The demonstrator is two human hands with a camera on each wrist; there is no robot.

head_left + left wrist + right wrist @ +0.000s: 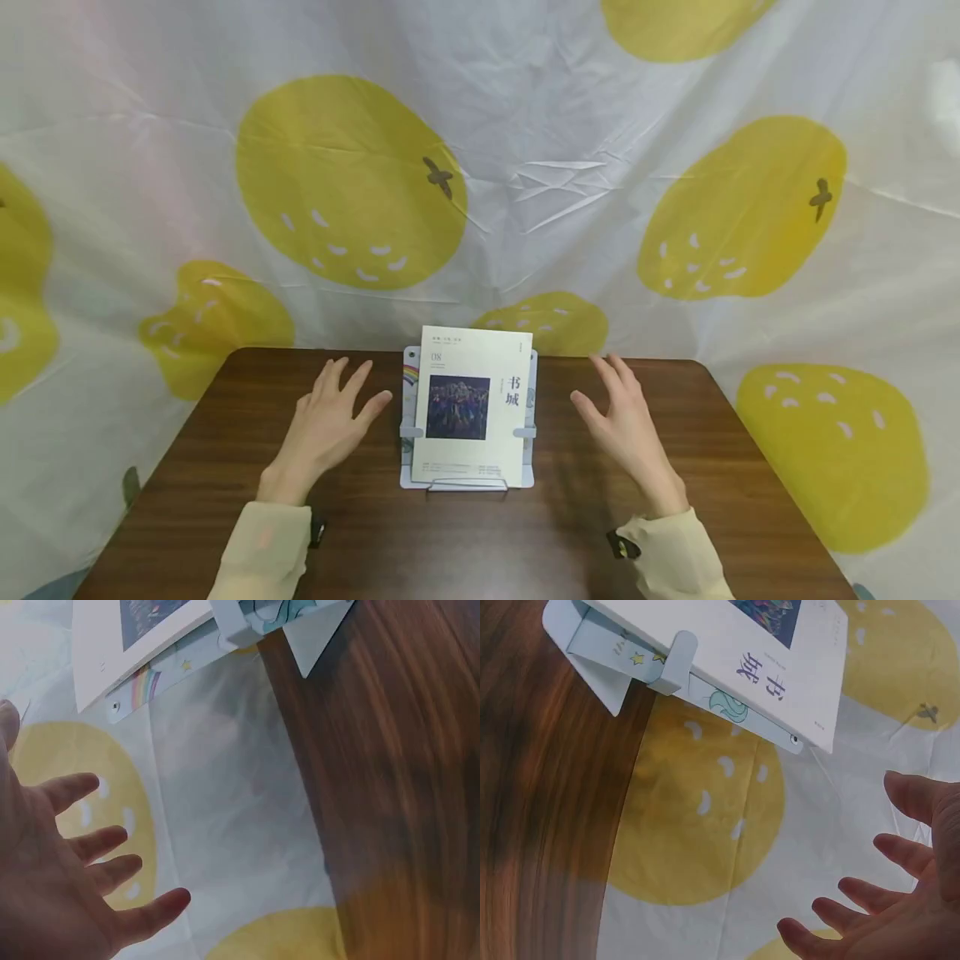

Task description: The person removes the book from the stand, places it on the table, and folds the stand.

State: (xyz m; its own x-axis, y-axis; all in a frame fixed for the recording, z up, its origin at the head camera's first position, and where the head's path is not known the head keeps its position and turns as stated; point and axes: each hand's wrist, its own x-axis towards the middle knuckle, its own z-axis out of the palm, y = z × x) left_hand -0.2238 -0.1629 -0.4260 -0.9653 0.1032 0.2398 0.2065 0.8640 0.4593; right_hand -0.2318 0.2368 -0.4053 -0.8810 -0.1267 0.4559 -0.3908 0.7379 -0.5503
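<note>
A white book [468, 454] with a dark square picture on its cover leans upright on a pale blue book stand [409, 475]. Side clips [524, 432] on the stand reach over the book's edges, and a wire ledge sits at its foot. To the left of the stand, my left hand [327, 421] is held with fingers spread, touching nothing. My right hand [626, 425] hovers on the other side, its fingers apart and holding nothing. Both wrist views show a gap between the hand and the book. A rainbow print [144, 686] marks the stand's left edge.
The stand rests on a dark brown wooden table [480, 550] near its far edge. Behind the table hangs a white curtain [540, 208] printed with large yellow fruit. Pale sleeves [262, 542] with dark bands at the wrists cover both forearms.
</note>
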